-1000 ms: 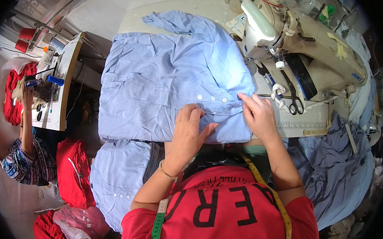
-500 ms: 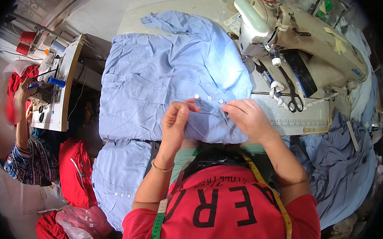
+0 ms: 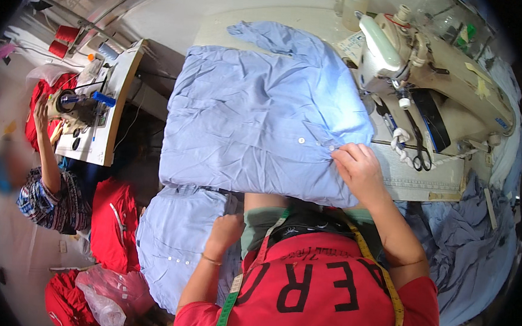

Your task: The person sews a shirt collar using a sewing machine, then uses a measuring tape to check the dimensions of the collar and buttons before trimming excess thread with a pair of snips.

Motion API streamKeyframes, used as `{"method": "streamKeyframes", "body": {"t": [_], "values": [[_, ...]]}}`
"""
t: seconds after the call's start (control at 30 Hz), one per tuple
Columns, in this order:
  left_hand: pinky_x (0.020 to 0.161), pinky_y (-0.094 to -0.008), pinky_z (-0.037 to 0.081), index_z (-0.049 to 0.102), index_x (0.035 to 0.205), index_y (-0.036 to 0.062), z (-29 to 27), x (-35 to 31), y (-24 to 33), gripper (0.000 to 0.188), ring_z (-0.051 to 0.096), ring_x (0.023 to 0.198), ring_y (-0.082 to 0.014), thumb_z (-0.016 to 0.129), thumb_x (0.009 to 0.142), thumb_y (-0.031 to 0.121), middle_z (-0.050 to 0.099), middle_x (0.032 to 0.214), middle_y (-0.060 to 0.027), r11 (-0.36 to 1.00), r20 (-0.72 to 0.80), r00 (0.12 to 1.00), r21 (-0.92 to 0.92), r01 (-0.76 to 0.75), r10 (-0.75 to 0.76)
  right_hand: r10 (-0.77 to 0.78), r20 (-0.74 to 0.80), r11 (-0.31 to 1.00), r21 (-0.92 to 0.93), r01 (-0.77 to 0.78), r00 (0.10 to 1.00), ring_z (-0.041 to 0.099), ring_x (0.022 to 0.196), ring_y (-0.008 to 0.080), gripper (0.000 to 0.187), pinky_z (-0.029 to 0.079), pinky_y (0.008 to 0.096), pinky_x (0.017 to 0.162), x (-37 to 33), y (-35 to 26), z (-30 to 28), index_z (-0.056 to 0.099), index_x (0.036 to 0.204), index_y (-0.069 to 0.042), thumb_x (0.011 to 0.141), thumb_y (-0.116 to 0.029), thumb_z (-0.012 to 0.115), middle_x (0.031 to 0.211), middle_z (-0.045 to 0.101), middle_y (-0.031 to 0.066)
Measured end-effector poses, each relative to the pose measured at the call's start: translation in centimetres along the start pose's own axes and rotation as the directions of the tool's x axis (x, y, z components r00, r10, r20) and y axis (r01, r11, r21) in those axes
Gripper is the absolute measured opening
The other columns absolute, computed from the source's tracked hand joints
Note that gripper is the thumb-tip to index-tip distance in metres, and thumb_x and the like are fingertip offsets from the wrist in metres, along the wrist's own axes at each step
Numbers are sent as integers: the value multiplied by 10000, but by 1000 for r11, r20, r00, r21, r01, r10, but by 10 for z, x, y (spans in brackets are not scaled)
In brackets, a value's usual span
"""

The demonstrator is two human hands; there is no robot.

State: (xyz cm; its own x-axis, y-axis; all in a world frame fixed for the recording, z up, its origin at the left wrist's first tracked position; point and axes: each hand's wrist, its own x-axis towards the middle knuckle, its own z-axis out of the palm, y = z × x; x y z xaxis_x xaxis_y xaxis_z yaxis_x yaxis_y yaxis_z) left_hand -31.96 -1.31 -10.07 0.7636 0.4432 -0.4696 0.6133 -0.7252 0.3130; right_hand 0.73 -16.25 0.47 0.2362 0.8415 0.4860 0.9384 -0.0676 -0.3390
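A light blue shirt (image 3: 247, 101) lies creased on the sewing table in front of me, with a sleeve stretched toward the far side. Two small white buttons show on it. The fingertips of my right hand (image 3: 359, 168) are pinched together on the cloth right beside one button (image 3: 331, 148), where small folds gather. The other button (image 3: 302, 140) lies a little to the left. My left hand (image 3: 226, 230) is down below the table's near edge, over a second blue garment (image 3: 174, 235) with several white buttons. Its fingers are curled in, and what they hold, if anything, is hidden.
A sewing machine (image 3: 454, 79) stands at the far right, with black scissors (image 3: 419, 144) and a white cord (image 3: 400, 139) before it. Blue cloth (image 3: 455, 237) is heaped at right. On the left a person (image 3: 47, 196) works at another machine, near red cloth (image 3: 114, 225).
My left hand has left the shirt's buttons and dropped toward me, below the table edge. My right hand stays at the buttons, pinching the cloth. The whole view has shifted.
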Motion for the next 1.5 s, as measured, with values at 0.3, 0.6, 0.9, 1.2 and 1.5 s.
{"method": "streamKeyframes", "body": {"t": [0.3, 0.6, 0.9, 1.2, 1.5], "values": [[777, -429, 500, 590, 1113, 20, -78, -10, 40, 296, 622, 932, -333, 611, 835, 120, 617, 1100, -176, 913, -278, 954, -349, -209, 112, 40, 18, 999, -18, -40, 999, 558, 808, 259, 203, 450, 370, 733, -5, 6, 1, 624, 951, -78, 750, -53, 626, 877, 570, 66], [1050, -529, 283, 474, 1343, 105, -120, 88, 138, 535, 419, 1278, -315, 514, 903, 406, 467, 1385, -118, 840, -489, 686, 382, -386, 538, 92, 114, 988, -131, -77, 989, 532, 836, 235, 352, 425, 363, 756, -16, -5, -11, 627, 1094, -113, 745, -66, 620, 884, 523, 46], [1076, -537, 235, 505, 1319, 106, -147, 87, 68, 484, 399, 1295, -332, 539, 910, 362, 456, 1400, -119, 977, -624, 771, 212, 11, 127, 161, 113, 985, -80, -153, 980, 523, 843, 240, 353, 419, 366, 762, -21, -3, -13, 626, 1103, -97, 752, -55, 625, 878, 508, 50], [1022, -434, 305, 545, 1226, 42, -163, 119, 110, 441, 488, 1169, -314, 660, 816, 157, 556, 1226, -150, 861, -580, 673, 103, -499, 459, 203, -16, 979, -16, -203, 979, 532, 1009, 298, 538, 421, 394, 866, -12, 0, -10, 487, 1293, -69, 776, -89, 633, 1178, 552, 126], [909, -371, 413, 561, 831, 25, -161, 136, 111, 214, 501, 1163, -324, 703, 682, -35, 600, 993, -130, 805, -520, 759, -207, -557, 392, 366, 252, 893, 176, -414, 896, 534, 1039, 312, 516, 448, 414, 887, 4, 23, -24, 509, 1253, -98, 749, -36, 599, 1072, 551, 120]]}}
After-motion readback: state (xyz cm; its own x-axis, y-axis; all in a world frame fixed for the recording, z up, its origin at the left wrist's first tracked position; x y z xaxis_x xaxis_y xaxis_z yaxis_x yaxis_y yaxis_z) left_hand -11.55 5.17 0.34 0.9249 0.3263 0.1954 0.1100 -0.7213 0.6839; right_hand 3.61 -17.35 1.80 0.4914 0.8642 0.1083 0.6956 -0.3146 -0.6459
